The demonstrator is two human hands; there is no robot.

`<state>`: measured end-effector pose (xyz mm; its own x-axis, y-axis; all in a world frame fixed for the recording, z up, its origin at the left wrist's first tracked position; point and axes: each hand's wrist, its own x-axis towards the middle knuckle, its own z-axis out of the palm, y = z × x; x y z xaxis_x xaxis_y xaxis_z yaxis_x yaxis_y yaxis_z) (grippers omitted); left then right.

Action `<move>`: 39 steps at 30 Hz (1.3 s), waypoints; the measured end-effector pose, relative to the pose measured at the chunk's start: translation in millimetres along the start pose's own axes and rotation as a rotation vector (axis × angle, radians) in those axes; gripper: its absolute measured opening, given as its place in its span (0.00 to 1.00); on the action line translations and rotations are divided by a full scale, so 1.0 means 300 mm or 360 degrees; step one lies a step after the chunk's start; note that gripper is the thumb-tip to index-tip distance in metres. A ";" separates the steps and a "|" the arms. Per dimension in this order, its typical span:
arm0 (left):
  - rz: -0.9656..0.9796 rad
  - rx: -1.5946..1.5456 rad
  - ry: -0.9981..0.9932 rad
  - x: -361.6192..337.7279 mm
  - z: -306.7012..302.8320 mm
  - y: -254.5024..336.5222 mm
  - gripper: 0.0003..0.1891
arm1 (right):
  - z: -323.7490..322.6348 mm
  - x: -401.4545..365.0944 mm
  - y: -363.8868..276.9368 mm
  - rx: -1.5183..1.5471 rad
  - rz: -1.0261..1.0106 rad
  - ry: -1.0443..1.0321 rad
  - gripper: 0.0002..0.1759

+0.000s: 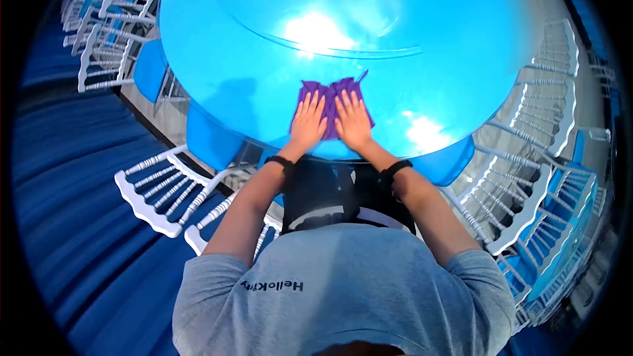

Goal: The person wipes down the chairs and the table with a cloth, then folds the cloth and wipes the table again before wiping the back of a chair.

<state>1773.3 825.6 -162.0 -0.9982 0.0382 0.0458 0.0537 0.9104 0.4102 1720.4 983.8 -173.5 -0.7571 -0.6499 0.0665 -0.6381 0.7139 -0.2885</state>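
A purple cloth lies spread on the glossy blue round table, close to its near edge. My left hand rests flat on the left part of the cloth, fingers stretched away from me. On the cloth's right part my right hand lies flat too, its fingers slightly spread. A narrow strip of cloth shows between the two hands, and one thin corner sticks up beyond the right hand. Both palms hide the cloth beneath them.
A clear round turntable sits at the table's middle. White chairs with blue seats stand around, including one at the left and one at the right. Blue draped fabric covers the far left. Bright light reflects off the tabletop.
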 end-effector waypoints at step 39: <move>-0.0719 0.0310 0.0502 0.304 -0.180 -0.634 0.28 | 0.153 0.891 -0.277 -0.0037 -0.0081 -0.0059 0.40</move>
<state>1673.6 633.5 -186.6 -0.8634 -0.4688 0.1866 -0.4112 0.8681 0.2782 1577.4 738.6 -175.7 -0.7182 -0.6943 0.0450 -0.6790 0.6853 -0.2633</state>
